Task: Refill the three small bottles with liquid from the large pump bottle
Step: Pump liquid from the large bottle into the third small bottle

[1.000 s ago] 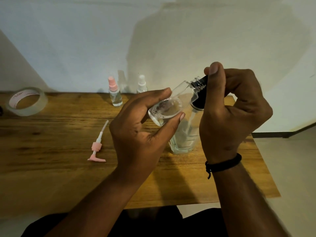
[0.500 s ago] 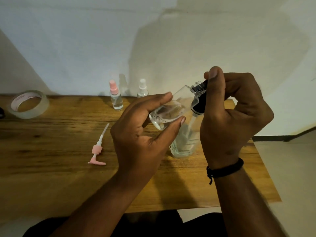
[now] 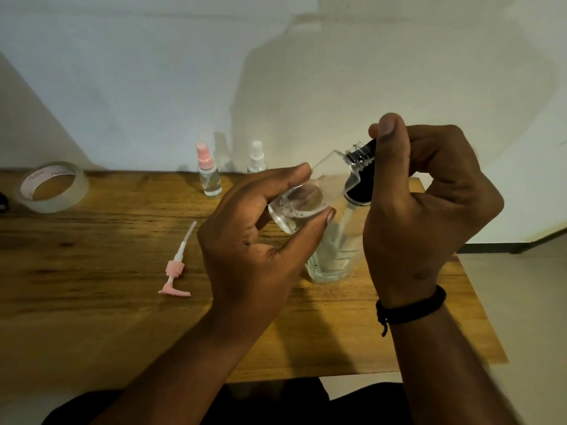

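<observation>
Writing on tape roll (image 3: 50,187) core is unreadable.

Most of the surface (image 3: 92,317) on the left and near side is bare wood, so plenty of room to pass there. Stuff in the way: a tape roll (image 3: 50,187) at the far left edge, a pink pump head (image 3: 175,271) lying flat left of centre, and two small spray bottles (image 3: 209,170) upright at the far edge against the wall, close together. The big bottle (image 3: 333,256) stands right of centre, boxed in between both hands, which hold a tilted small bottle (image 3: 310,197) above it. The right strip is narrow.
</observation>
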The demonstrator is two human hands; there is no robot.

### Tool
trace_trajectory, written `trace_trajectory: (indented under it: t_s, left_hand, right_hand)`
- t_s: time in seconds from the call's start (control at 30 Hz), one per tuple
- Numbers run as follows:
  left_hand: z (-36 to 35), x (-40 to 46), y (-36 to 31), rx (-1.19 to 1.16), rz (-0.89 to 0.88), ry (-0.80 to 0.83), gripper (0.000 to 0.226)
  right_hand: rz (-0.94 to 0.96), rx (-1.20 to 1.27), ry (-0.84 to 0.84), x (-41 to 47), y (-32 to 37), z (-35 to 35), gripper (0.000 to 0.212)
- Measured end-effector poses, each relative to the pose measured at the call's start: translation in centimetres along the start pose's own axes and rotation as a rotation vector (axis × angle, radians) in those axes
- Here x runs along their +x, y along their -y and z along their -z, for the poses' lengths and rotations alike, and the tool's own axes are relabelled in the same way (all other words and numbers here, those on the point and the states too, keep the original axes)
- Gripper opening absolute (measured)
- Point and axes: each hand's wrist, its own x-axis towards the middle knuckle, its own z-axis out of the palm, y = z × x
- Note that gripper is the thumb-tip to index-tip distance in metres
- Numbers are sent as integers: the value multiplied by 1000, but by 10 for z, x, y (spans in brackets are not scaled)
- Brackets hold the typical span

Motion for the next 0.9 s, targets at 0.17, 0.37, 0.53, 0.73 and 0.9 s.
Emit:
trace_trajectory:
  t_s: [0.17,0.37,0.53,0.73,0.9]
  left_hand:
    - [0,1,1,0,3,4,43]
    - [0,0,1,-4,0,3,44]
    - [0,0,0,-15,18,21,43]
    - [0,0,0,-20,3,20,45]
    - [-1,0,0,-29,-6,5,45]
  right_hand:
    - [-35,7,2,-7,-3,-3,23]
    - [-41,17,14,-2,-2,0,28]
    - [-66,13,4,-5,-3,-1,25]
    - [-52,18,14,-2,-3,0,26]
    - [-39,14,11,-1,-3,-1,26]
